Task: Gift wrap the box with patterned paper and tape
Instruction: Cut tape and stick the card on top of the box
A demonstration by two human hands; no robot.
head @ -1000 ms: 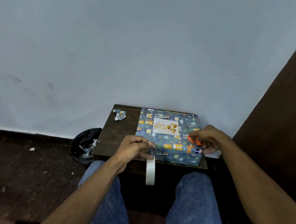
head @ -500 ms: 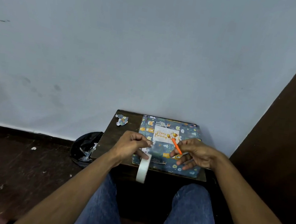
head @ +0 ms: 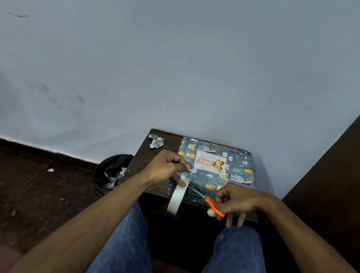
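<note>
The box (head: 235, 173), wrapped in blue animal-pattern paper with a white "Happy Birthday" card on top, lies on a small dark table (head: 147, 166). My left hand (head: 166, 168) pinches the pulled-out end of clear tape above the box's near left corner, and the white tape roll (head: 175, 199) hangs below it. My right hand (head: 234, 201) grips orange-handled scissors (head: 208, 202) over the box's near edge. Their blades point left to the tape strip just above the roll.
A scrap of wrapping paper (head: 156, 142) lies at the table's far left corner. A black bin (head: 110, 173) with paper scraps stands on the floor left of the table. The wall is close behind, a dark wooden panel (head: 349, 165) to the right. My knees are under the table's near edge.
My right hand has picked up the scissors from the box's right side and brought them left to the tape. The left hand has stayed put, holding the tape with the roll hanging.
</note>
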